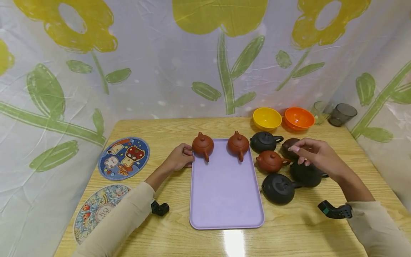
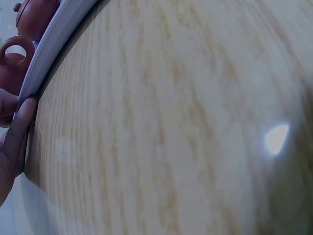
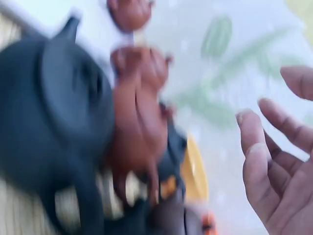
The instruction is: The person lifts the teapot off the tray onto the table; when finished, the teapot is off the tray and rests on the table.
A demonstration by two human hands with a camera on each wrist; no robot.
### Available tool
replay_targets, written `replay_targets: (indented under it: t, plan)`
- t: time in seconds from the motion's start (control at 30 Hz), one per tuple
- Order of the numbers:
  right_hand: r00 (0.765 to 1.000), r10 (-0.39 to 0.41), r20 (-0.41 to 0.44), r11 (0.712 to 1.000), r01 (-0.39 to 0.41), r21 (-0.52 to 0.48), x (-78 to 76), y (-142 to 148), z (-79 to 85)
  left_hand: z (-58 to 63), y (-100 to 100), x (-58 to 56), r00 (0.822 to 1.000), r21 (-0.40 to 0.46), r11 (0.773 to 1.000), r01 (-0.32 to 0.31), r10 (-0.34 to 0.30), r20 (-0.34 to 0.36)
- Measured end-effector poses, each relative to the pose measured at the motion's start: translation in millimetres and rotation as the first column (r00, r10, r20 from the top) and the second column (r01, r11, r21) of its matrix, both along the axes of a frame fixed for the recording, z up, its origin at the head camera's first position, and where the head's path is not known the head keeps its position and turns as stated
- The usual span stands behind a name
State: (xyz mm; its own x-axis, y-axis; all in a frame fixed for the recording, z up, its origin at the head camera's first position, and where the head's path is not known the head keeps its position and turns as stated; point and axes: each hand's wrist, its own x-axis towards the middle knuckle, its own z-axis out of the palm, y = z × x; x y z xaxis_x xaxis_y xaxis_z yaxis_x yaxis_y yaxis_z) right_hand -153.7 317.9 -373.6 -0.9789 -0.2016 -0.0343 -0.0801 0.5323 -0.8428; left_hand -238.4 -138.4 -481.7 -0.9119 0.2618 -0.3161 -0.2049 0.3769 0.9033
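Note:
A lilac tray point(image 1: 226, 192) lies on the table, with two reddish-brown clay teapots, a left one point(image 1: 203, 144) and a right one point(image 1: 238, 145), along its far end. My left hand point(image 1: 180, 157) grips the tray's left rim beside the left teapot; the left wrist view has its fingers point(image 2: 24, 115) at that rim. To the right of the tray, my right hand point(image 1: 319, 157) hovers over a cluster of teapots, fingers loosely bent and nothing held. Beneath it are a dark brown teapot point(image 1: 290, 145) and a black teapot point(image 1: 306, 175), both partly hidden.
Nearer the tray stand a black teapot point(image 1: 263, 142), a reddish-brown teapot point(image 1: 270, 161) and a larger black teapot point(image 1: 278, 191). Behind are a yellow bowl point(image 1: 267, 119), an orange bowl point(image 1: 299, 119) and a smoky glass point(image 1: 341, 115). Two round mats, including a blue one point(image 1: 123, 159), lie left.

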Motion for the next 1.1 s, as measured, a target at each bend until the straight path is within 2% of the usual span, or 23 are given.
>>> replay_targets:
  t: [0.07,0.13,0.3,0.33,0.37,0.43,0.67,0.8,0.9,1.1]
  plan:
    - [1.0,0.01,0.0,0.999,-0.01,-0.043,0.3,-20,3.7,1.6,0,-0.2,1.0,-0.003,1.0,0.003,-0.003,0.008]
    - [1.0,0.019,0.016,0.996,-0.018,-0.089,0.3,-38,6.1,12.3,2,4.2,1.0,-0.005,1.0,0.009,-0.009,0.013]
    - [0.995,0.016,0.102,0.991,-0.002,-0.133,-1.5,-79,4.4,13.4,2,5.1,1.0,-0.008,1.0,0.007,-0.007,0.007]
    - [0.993,0.016,0.119,0.991,0.0,-0.136,-2.4,-87,2.7,9.5,1,3.8,1.0,-0.007,1.0,0.004,-0.004,0.005]
    - [0.99,0.014,0.139,0.99,0.005,-0.138,-3.4,-95,0.8,4.7,0,1.8,1.0,-0.008,1.0,-0.001,0.001,0.004]
    - [0.984,0.02,0.177,0.988,0.008,-0.152,-5.5,-110,-3.6,5.9,1,2.9,1.0,-0.012,1.0,-0.001,0.001,-0.001]
    - [0.982,0.022,0.19,0.983,0.013,-0.182,-13.5,-156,-22.8,6.4,1,2.8,1.0,-0.009,1.0,0.003,-0.003,-0.001]
    - [0.97,0.03,0.24,0.976,0.024,-0.218,-19.0,-180,-36.4,5.7,0,2.6,1.0,-0.009,1.0,0.001,-0.001,-0.007]
    - [0.957,0.03,0.287,0.973,0.038,-0.227,-23.1,-194,-44.7,4.4,1,2.1,1.0,-0.007,1.0,0.002,-0.002,-0.012]
    - [0.945,0.003,0.328,0.972,0.074,-0.223,-33.1,-215,-58.9,3.9,2,2.2,1.0,0.003,1.0,-0.006,0.006,-0.008]
